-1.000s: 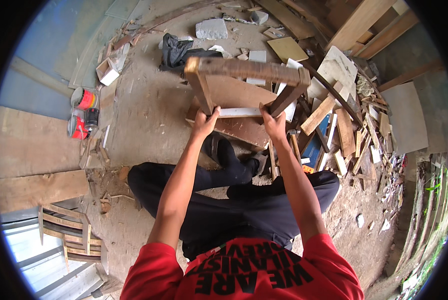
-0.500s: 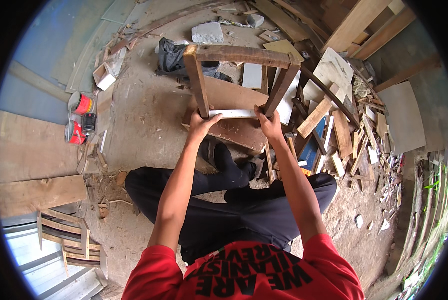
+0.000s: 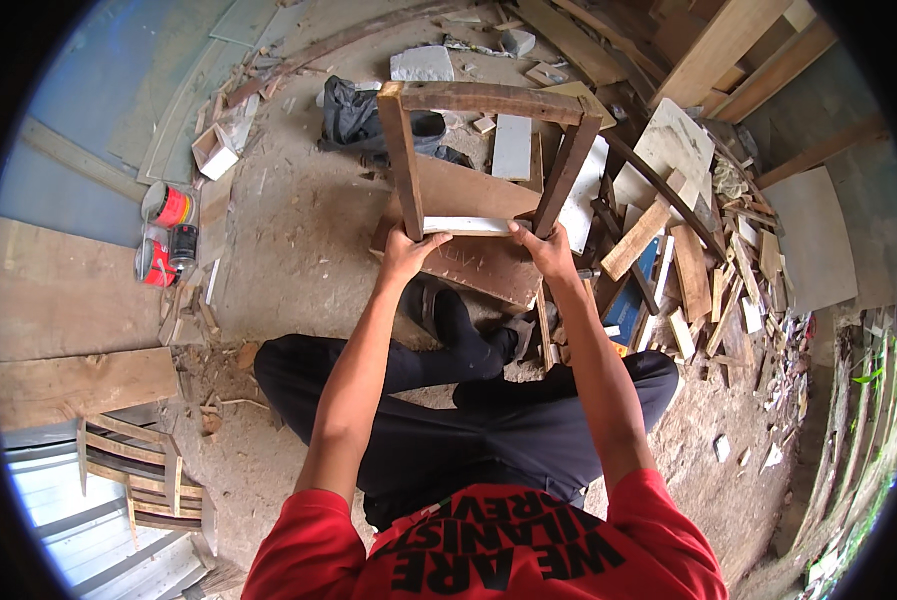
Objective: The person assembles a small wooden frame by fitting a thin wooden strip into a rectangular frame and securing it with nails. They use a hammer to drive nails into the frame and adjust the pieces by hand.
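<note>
Item: my crossed legs [image 3: 468, 425], dark-trousered; beyond them my hands, left hand [image 3: 405, 254] and right hand [image 3: 550, 252], each gripping a near corner of one wooden frame [image 3: 488, 99], white strip [image 3: 468, 226] along its near side. Frame located ahead of me over a brown box [image 3: 458, 272], whether touching I cannot tell. Farther: scrap wood [image 3: 690, 270] at right, black bag [image 3: 353, 112], pale block [image 3: 421, 63].

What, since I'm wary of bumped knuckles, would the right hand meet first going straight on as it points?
The right hand would first meet the wooden frame's dark right leg, whose near end it appears to grip already. Depth beyond that is hard to judge.
</note>
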